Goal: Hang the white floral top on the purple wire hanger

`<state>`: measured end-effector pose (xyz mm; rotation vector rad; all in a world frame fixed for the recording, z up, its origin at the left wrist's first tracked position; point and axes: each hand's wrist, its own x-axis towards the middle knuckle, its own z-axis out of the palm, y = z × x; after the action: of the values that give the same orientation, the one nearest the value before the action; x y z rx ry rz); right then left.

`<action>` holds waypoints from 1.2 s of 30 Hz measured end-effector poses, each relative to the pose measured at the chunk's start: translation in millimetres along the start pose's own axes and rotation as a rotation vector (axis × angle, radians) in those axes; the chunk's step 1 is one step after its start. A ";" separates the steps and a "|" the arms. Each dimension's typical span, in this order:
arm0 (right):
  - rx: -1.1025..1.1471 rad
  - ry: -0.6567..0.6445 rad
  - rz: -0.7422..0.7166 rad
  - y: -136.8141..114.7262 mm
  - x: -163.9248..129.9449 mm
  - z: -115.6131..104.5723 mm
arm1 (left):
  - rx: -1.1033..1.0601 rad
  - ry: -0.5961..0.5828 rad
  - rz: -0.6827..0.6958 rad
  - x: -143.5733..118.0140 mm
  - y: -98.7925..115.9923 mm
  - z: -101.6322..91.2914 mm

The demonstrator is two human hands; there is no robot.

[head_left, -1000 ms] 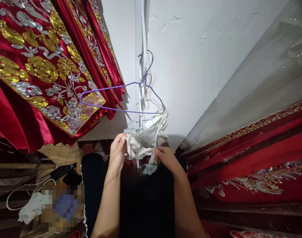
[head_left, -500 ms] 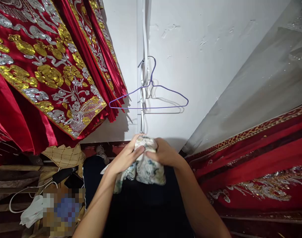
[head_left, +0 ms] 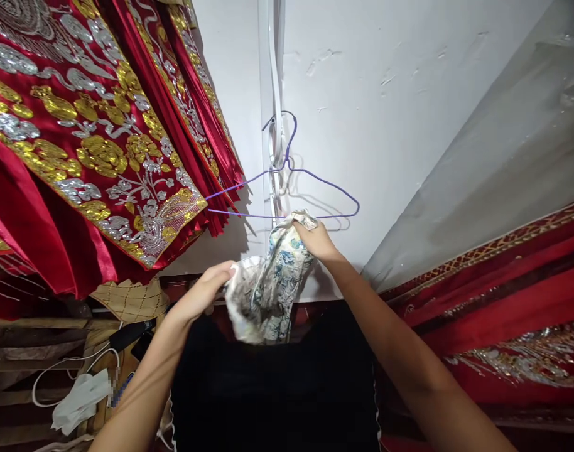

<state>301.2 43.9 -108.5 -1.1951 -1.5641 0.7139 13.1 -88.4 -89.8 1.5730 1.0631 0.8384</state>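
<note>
Your right hand [head_left: 315, 238] holds the upper end of a small patterned cloth [head_left: 265, 285], fingers closed around a bunched corner of it. That corner sits just under the bottom bar of the purple wire hanger [head_left: 287, 188]; you cannot tell whether it touches the wire.

Your left hand [head_left: 206, 292] holds the lower left edge of the cloth, thumb and fingers pinched narrow on it.

Cloth: off-white ground with a blue-grey and greenish floral print. Thin, crumpled, folded on itself. It hangs in a loose drape between your two hands, highest at the right hand and sagging to a rounded fold at the bottom centre. The inner face at the left looks paler than the printed face.

Position: centre of the view, in front of the white wall [head_left: 385, 113], above a dark cloth [head_left: 277, 389] that fills the near centre.

The hanger hangs by its hook from a white vertical strip [head_left: 275, 75] on the wall, tilted with its left end lower.

Left of the hanger: red garments with gold and silver embroidery [head_left: 89, 144], hanging. Right: more red embroidered fabric [head_left: 494, 295] beneath a grey sheer sheet [head_left: 503, 157].
</note>
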 end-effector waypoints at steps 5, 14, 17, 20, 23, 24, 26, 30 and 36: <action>0.042 0.098 -0.025 0.4 -14.2 -38.2 | 0.602 -0.144 -0.073 -5.1 26.4 -51.8; -0.069 0.066 -0.004 -28.0 -32.8 -66.8 | 0.976 0.265 0.346 24.6 80.4 -45.3; 0.025 -0.050 0.032 -31.6 -40.5 -60.0 | 0.909 0.386 0.450 34.9 89.9 -31.0; 0.023 -0.118 0.063 -36.2 -50.0 -51.6 | 0.829 0.398 0.526 54.4 92.3 -23.4; -0.037 -0.131 -0.027 -43.5 -59.1 -55.0 | 0.782 0.405 0.578 74.1 89.2 -27.0; -0.059 -0.082 -0.066 -45.9 -61.5 -60.2 | 0.782 0.413 0.584 78.7 87.4 -30.8; -0.094 0.118 -0.109 -49.4 -64.2 -75.9 | 0.797 0.440 0.578 83.7 84.4 -40.8; -0.151 0.417 -0.094 -50.4 -57.2 -121.5 | 0.850 0.458 0.587 83.3 86.6 -59.9; 0.153 -0.026 0.264 -66.6 -31.7 -164.6 | 0.793 0.399 0.623 88.0 98.3 -68.0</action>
<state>433.2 -26.7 -7.9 -1.2948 -1.3587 1.0058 6.0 8.3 22.5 2.5595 1.2928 1.2742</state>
